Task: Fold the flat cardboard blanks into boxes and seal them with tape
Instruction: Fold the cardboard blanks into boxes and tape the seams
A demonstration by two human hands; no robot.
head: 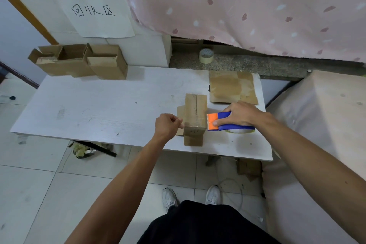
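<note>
A small folded cardboard box (195, 113) stands near the front right of the white table (99, 109), with a flap hanging at its near end and another sticking out on its left. My right hand (241, 114) grips a blue and orange tape dispenser (223, 123), whose orange toothed end touches the box's right side. My left hand (167, 126) is curled at the box's left side, fingertips against the box near its left flap. A stack of flat cardboard blanks (232, 87) lies behind the box.
Three open boxes (83, 61) stand together at the table's back left, under a paper sign. A spare tape roll (206, 56) sits on the stone ledge behind. A covered bed lies to the right, tiled floor to the left.
</note>
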